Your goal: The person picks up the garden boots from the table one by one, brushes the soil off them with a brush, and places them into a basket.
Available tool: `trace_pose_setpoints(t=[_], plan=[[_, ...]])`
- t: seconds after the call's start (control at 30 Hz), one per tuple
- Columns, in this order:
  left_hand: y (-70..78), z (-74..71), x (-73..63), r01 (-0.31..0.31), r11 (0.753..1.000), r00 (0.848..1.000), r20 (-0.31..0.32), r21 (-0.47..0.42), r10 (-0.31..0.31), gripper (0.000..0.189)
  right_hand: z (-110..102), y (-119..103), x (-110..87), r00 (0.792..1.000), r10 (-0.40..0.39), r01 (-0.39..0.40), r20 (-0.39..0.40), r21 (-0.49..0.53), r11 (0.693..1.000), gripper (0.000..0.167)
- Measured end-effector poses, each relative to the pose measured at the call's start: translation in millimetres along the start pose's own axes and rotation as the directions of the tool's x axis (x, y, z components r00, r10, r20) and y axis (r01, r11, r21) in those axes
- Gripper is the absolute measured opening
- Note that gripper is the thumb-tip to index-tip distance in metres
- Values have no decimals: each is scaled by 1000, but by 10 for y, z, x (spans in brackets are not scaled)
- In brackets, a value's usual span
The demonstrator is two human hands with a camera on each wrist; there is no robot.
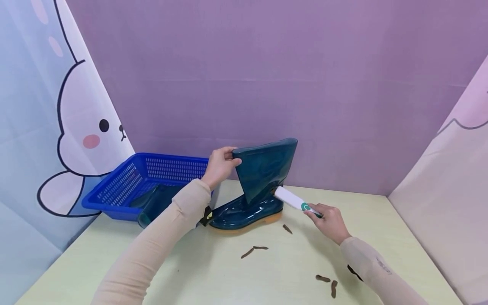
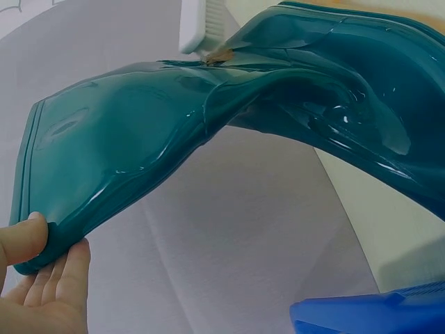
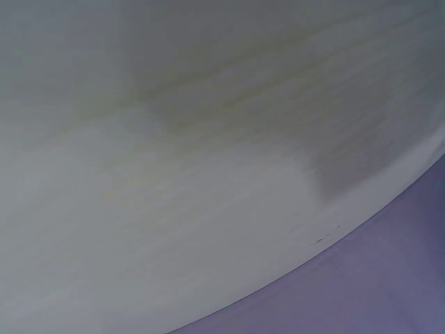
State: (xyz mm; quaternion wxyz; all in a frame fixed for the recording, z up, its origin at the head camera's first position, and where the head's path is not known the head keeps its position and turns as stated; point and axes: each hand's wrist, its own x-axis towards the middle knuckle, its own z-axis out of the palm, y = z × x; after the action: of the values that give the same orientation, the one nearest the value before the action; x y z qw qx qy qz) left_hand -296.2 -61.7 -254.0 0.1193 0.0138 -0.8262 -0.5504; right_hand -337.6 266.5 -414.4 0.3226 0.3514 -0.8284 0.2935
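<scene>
A dark green rubber boot [image 1: 263,169] with a tan sole stands on the table, its shaft bent over at the ankle. My left hand [image 1: 220,166] pinches the rim of the shaft between thumb and fingers, which the left wrist view shows closely at the boot's top edge [image 2: 31,174]. In my right hand [image 1: 328,222] is a white brush [image 1: 291,198] with a green handle end, gripped by the handle. Its bristles meet the back of the ankle, right at a brown smear [image 2: 220,56]. The right wrist view shows neither hand nor brush.
A blue plastic basket [image 1: 114,214] stands at the left, with another green boot [image 1: 160,203] leaning in it, partly behind my left arm. Several brown strips lie on the table, among them one strip [image 1: 287,229] near the heel and another strip [image 1: 334,289] at the front right.
</scene>
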Motion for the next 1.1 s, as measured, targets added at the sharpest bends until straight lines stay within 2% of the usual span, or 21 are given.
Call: trace_pose_setpoints(t=[0.17,0.4,0.83,0.93,1.1], plan=[[12,1,2,-9,1000,1000,-8,1,9,38,-29,8,-48,1000,-2,2,17,-4,1000,24],[11,-21,-14,-10,1000,1000,-10,13,11,39,-49,7,-87,998,40,-41,55,11,999,23],[-1,-47,10,-12,1000,1000,7,6,12,39,-150,11,-78,994,42,-42,98,-1,999,21],[-7,-58,8,-10,1000,1000,5,11,10,39,-175,6,-75,997,12,-12,74,5,1000,22],[-10,-62,13,-9,1000,1000,1,15,9,39,-187,-13,-8,998,-58,59,-27,33,998,27]])
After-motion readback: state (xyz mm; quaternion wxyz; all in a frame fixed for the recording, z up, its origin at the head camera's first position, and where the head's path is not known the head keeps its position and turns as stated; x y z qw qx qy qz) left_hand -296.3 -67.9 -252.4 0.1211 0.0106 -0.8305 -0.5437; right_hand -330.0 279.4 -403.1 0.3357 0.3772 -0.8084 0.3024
